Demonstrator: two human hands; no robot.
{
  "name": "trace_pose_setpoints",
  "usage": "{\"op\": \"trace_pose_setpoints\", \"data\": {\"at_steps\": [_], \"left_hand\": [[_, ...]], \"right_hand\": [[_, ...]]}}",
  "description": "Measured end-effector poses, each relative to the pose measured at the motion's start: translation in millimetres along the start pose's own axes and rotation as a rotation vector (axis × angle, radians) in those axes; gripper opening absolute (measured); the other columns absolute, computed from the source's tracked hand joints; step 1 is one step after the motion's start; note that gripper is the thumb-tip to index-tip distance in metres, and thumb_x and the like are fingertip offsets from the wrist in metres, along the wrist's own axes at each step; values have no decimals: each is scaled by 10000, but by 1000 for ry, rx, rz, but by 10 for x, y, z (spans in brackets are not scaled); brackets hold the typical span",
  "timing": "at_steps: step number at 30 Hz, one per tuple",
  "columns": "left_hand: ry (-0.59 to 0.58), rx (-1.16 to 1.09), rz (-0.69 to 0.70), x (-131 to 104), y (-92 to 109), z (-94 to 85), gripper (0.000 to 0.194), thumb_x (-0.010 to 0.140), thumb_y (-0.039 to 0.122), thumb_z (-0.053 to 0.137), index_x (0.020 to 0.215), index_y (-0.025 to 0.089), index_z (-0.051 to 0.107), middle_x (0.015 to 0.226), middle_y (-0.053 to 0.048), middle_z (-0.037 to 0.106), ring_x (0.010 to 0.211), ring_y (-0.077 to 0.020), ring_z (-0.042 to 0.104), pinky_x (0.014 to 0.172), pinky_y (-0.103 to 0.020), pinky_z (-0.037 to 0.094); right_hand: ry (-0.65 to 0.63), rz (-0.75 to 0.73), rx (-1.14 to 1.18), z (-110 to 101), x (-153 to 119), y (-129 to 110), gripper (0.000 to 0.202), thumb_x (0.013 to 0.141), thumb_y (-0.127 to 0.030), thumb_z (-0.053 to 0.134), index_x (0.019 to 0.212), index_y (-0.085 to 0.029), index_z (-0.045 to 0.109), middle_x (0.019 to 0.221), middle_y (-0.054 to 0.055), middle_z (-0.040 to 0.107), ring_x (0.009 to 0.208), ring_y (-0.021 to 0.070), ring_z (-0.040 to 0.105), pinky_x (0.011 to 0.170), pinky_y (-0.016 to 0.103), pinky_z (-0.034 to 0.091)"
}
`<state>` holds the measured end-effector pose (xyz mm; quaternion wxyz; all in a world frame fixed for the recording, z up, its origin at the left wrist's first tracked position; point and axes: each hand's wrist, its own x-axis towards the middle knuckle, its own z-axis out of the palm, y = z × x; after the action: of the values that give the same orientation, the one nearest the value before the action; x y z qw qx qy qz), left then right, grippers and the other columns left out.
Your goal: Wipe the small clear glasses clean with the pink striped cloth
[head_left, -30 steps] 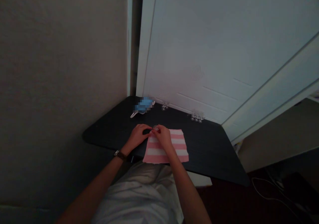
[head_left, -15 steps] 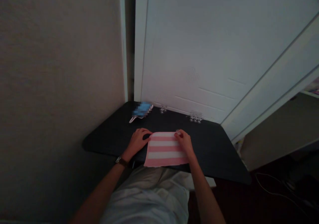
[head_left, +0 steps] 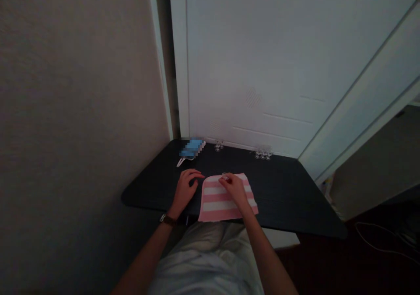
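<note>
A pink-and-white striped cloth [head_left: 218, 206] lies flat at the front edge of the dark table, its near edge at my lap. My right hand [head_left: 234, 187] is over the cloth's far edge, thumb and fingers pinched on a small clear round piece [head_left: 225, 175]; its exact kind is too small to make out. Just left of the cloth's far left corner, my left hand [head_left: 187, 187] is held with thumb and fingers apart, holding nothing. A dark wristband [head_left: 169, 219] is on that wrist.
Along the back of the black table [head_left: 282, 190] sit two groups of small clear pieces, one in the middle [head_left: 218, 145] and one farther right [head_left: 263, 154]. A phone-like object [head_left: 193, 148] with a blurred blue face and white strap lies back left. White panels rise behind.
My right hand has moved left along the cloth's far edge with the small clear piece, uncovering the far right corner. My left hand has come slightly away from the cloth. The view has shifted a little.
</note>
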<state>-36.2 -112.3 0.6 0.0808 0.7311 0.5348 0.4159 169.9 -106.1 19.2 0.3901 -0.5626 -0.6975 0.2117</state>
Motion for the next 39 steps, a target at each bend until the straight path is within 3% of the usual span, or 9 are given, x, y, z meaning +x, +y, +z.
{"op": "trace_pose_setpoints", "data": {"at_steps": [4, 8, 15, 28, 34, 39], "left_hand": [[12, -8, 25, -16, 23, -12, 285, 760, 76, 475, 847, 242, 690, 1015, -34, 642, 1081, -214, 508, 989, -393, 399], [40, 10, 14, -114, 54, -16, 285, 759, 66, 474, 810, 231, 701, 1031, -37, 646, 1083, -222, 503, 992, -409, 397], [54, 68, 18, -323, 55, 112, 152, 777, 171, 585, 849, 206, 714, 1021, -65, 644, 1054, -255, 508, 950, -446, 427], [64, 157, 26, -366, 71, 131, 135, 790, 242, 621, 871, 200, 720, 1087, -75, 619, 1116, -269, 461, 980, -449, 414], [68, 190, 19, -351, 50, 142, 149, 794, 282, 618, 817, 194, 736, 1053, -93, 634, 1110, -286, 454, 961, -460, 414], [54, 205, 10, -347, 49, 134, 194, 812, 343, 588, 810, 224, 742, 1065, -86, 633, 1115, -290, 454, 957, -468, 406]], "right_hand": [[-55, -21, -31, 245, -27, -224, 122, 752, -298, 629, 706, -187, 649, 674, 22, 654, 614, 155, 562, 569, 248, 364], [-92, -31, -41, 346, -46, -291, 124, 763, -297, 638, 758, -177, 669, 701, 32, 667, 625, 153, 562, 577, 241, 358], [-145, -65, -11, 390, -83, -250, 101, 784, -246, 621, 840, -179, 671, 796, 23, 684, 697, 133, 582, 635, 214, 385], [-155, -63, -23, 414, -49, -254, 110, 781, -241, 614, 848, -187, 682, 849, 34, 703, 757, 151, 608, 673, 222, 395], [-147, -41, -83, 354, -65, -300, 117, 769, -266, 627, 858, -212, 681, 862, 30, 708, 792, 167, 613, 694, 244, 379], [-94, 9, -134, 12, -100, -57, 99, 784, -242, 586, 824, -196, 664, 806, 48, 691, 734, 180, 606, 672, 275, 377]]}}
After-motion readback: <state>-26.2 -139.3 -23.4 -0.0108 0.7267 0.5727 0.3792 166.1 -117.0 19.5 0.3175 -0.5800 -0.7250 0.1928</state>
